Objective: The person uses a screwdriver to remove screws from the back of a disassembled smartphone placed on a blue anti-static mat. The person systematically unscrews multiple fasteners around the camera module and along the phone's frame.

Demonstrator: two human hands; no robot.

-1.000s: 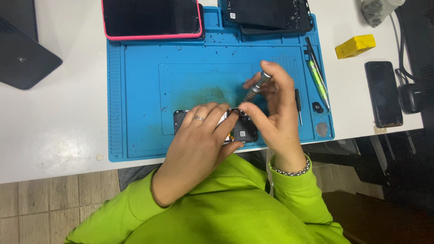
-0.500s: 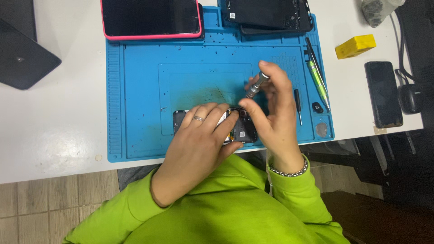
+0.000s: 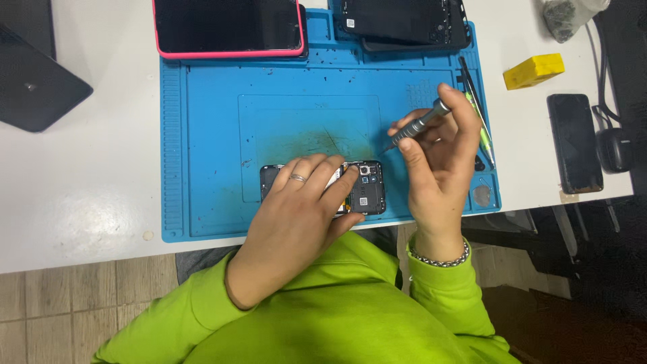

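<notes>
Left hand (image 3: 296, 216) lay flat on the opened phone (image 3: 364, 189), fingers spread over its middle, pressing it down, not clenched around it. Phone sat back-up with cover off, camera module showing, at the near edge of the blue work mat (image 3: 209, 135), roughly centre-right. Right hand (image 3: 438, 162) was lifted off the phone, above the mat's right side, fingers grasping a grey precision screwdriver (image 3: 414, 128). Driver was tilted, tip pointing down-left toward the phone's camera end but apart from it, not touching.

Around it: tablet in pink case (image 3: 229, 27) at the mat's far-left edge, dark device with cover removed (image 3: 404, 20) at the far-right edge. Green-handled tool (image 3: 482, 128) and tweezers lay along the mat's right edge, partly hidden by the right hand. On the white tabletop (image 3: 81, 189): yellow block (image 3: 534, 71) and black phone (image 3: 574, 141) toward the right edge, dark pouch (image 3: 34, 81) at the left edge.
</notes>
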